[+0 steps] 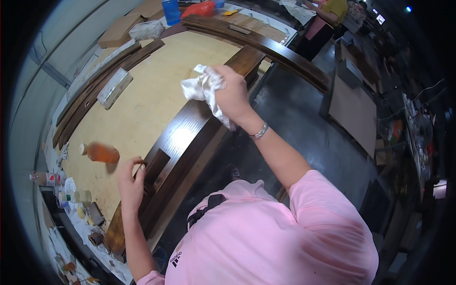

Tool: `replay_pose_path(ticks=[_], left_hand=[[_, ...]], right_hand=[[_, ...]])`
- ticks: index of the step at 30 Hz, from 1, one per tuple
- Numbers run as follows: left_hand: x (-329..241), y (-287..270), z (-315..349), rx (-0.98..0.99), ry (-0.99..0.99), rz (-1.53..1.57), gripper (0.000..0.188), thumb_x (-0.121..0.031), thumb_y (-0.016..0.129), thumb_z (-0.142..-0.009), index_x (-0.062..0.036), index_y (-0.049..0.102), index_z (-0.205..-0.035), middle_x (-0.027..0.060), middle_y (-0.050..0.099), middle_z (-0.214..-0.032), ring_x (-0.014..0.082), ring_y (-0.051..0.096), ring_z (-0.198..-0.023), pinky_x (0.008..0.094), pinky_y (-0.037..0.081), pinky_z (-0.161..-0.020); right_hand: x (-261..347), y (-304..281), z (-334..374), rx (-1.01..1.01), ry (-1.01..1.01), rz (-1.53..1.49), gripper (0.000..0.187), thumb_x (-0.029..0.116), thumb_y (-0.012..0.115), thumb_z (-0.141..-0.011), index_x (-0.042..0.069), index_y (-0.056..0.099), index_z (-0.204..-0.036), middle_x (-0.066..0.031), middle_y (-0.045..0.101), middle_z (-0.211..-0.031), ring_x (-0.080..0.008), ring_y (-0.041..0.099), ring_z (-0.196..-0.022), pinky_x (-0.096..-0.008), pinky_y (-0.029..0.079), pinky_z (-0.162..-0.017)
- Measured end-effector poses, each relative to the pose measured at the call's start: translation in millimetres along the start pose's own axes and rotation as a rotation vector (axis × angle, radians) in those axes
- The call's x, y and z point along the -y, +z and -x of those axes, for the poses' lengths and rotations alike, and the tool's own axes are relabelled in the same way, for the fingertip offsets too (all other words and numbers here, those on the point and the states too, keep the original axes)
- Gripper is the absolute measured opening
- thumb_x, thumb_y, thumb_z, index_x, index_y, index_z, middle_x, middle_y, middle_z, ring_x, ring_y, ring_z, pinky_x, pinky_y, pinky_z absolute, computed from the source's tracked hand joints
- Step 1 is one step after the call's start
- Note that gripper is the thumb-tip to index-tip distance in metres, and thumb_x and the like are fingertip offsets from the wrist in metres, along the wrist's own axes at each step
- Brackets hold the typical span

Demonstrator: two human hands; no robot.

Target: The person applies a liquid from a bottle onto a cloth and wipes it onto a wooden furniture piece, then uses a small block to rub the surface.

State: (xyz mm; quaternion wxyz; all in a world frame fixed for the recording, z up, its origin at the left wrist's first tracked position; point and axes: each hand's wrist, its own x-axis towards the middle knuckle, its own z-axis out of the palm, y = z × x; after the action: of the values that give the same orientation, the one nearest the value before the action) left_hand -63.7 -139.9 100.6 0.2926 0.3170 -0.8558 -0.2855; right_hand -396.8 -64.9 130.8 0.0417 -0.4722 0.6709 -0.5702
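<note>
Right hand (232, 92) was bunched round a white cloth (202, 89) over the dark plank (179, 135) at the desk's (145, 92) edge, left hand (130, 183) half-curled, grip unclear, so light strokes along the grain seemed smartest imo.

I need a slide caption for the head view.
Right hand holding a white cloth over a dark board, left hand nearby.

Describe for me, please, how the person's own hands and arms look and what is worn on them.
The left hand and right hand wear no gloves, and both forearms are uncovered. A silvery bracelet circles the right wrist; none shows on the left. The right sleeve is short, pink and plain; only a little of the pink left sleeve shows.
</note>
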Motion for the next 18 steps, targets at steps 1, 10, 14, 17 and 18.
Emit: replay_pose_path(ticks=[1, 10, 14, 17, 18], left_hand=[[-0.7, 8.9, 4.5, 0.051, -0.19, -0.139, 0.025, -0.009, 0.064, -0.09, -0.0021, 0.054, -0.112, 0.0184, 0.068, -0.103, 0.0345, 0.068, -0.093, 0.0436, 0.051, -0.083], [-1.7, 18.7, 11.4, 0.046, -0.313, -0.234, 0.029, -0.011, 0.066, -0.088, -0.0056, 0.054, -0.114, 0.0231, 0.066, -0.102, 0.042, 0.064, -0.097, 0.0444, 0.049, -0.083], [2.5, 16.1, 12.9, 0.051, -0.322, -0.219, 0.029, -0.008, 0.067, -0.085, -0.0035, 0.055, -0.112, 0.0213, 0.065, -0.101, 0.0402, 0.064, -0.096, 0.0437, 0.049, -0.084], [3.1, 19.6, 12.4, 0.025, -0.285, -0.224, 0.028, -0.003, 0.066, -0.084, -0.002, 0.055, -0.111, 0.0199, 0.063, -0.097, 0.0352, 0.064, -0.092, 0.0402, 0.048, -0.084], [4.1, 20.2, 12.7, 0.014, -0.259, -0.228, 0.028, 0.0, 0.064, -0.085, -0.0013, 0.053, -0.11, 0.0189, 0.062, -0.093, 0.0317, 0.064, -0.089, 0.0372, 0.048, -0.084]], right_hand=[[-3.3, 6.3, 3.8, 0.145, -0.059, 0.024, 0.038, 0.004, 0.063, -0.079, 0.0, 0.063, -0.117, -0.0192, 0.068, -0.11, -0.0302, 0.067, -0.104, -0.0378, 0.053, -0.093], [-67.3, 42.8, 13.9, 0.512, -0.322, 0.703, 0.063, 0.045, 0.051, -0.095, 0.001, 0.047, -0.14, -0.0197, 0.036, -0.153, -0.0362, 0.028, -0.145, -0.0494, 0.023, -0.118], [-133.3, -13.3, -68.2, 0.388, -0.085, 0.865, 0.063, 0.044, 0.048, -0.097, 0.0, 0.045, -0.141, -0.0187, 0.036, -0.153, -0.034, 0.029, -0.145, -0.0468, 0.024, -0.118], [-181.7, -44.5, -123.3, 0.263, 0.039, 0.929, 0.057, 0.043, 0.047, -0.096, -0.001, 0.052, -0.133, -0.0177, 0.046, -0.144, -0.0333, 0.037, -0.139, -0.0491, 0.03, -0.113], [-187.0, -48.7, -134.5, 0.228, 0.076, 0.941, 0.057, 0.043, 0.047, -0.096, -0.001, 0.053, -0.131, -0.0175, 0.047, -0.142, -0.0331, 0.039, -0.137, -0.0486, 0.032, -0.112]])
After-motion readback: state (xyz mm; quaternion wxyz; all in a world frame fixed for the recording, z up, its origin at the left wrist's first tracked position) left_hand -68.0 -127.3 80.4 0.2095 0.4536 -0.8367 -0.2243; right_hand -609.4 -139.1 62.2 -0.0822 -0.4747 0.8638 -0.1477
